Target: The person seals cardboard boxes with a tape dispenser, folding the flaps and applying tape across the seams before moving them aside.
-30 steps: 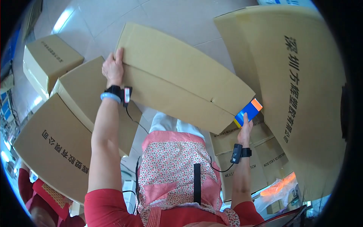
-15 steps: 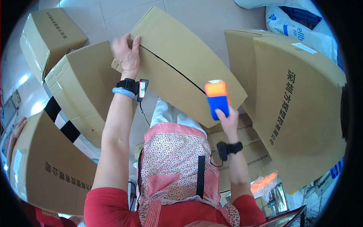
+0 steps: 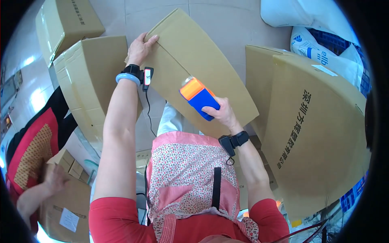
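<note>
Down low, you wear a flowery pink apron (image 3: 190, 178) over a red top. Your right hand (image 3: 221, 114) is closed around a blue and orange tape dispenser (image 3: 199, 97), and holds it over the cardboard box (image 3: 194, 60) in front of you. The orange end points up and away from you. Your left hand (image 3: 139, 47) lies flat on the far left edge of that same box, fingers spread over the edge, gripping nothing else. The box sits on the tiled floor (image 3: 227, 20), tipped toward you. Another cardboard box (image 3: 91, 77) stands just to its left, and a big box (image 3: 316, 129) is on your right. At the far left, another person's hand (image 3: 52, 180) touches a small box (image 3: 67, 202). White sacks (image 3: 308, 24) lie farther off on the right.
</note>
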### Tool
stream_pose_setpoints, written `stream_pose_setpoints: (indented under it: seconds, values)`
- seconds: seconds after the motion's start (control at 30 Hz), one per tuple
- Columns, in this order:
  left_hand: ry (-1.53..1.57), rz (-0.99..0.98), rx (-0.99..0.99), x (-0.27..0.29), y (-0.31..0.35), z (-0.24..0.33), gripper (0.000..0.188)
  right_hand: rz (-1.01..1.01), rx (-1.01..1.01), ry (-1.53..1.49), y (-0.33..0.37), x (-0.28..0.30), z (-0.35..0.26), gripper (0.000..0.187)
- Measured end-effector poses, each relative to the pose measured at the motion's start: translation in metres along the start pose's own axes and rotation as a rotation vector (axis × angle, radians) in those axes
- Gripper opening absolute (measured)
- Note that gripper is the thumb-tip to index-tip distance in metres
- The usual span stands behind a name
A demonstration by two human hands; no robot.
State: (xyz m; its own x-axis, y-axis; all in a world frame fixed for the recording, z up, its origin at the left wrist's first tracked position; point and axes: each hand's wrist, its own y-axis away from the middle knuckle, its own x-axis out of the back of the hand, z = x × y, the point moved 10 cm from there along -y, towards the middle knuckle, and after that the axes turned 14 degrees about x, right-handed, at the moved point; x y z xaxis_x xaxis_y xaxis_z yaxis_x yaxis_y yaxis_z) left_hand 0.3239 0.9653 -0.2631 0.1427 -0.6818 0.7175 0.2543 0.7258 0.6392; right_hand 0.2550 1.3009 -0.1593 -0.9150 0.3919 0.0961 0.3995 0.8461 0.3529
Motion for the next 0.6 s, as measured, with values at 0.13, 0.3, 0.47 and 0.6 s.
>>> stream_pose_setpoints:
  seconds: [0.13,0.3,0.47,0.6]
  values:
    - [0.127,-0.025,0.002,-0.005,-0.002,0.003,0.072,-0.079,0.100,-0.005,-0.046,-0.005,0.003,0.032]
    - [0.129,0.119,-0.138,0.008,0.008,0.004,0.061,-0.091,-0.009,-0.038,-0.053,-0.009,0.028,0.033]
    - [0.399,0.106,-0.414,0.006,0.080,0.033,0.042,-0.090,-0.066,-0.020,-0.048,-0.007,0.037,0.035]
    - [0.560,-0.626,-0.002,-0.065,0.106,0.030,0.043,-0.096,-0.045,-0.003,-0.052,-0.009,0.030,0.037]
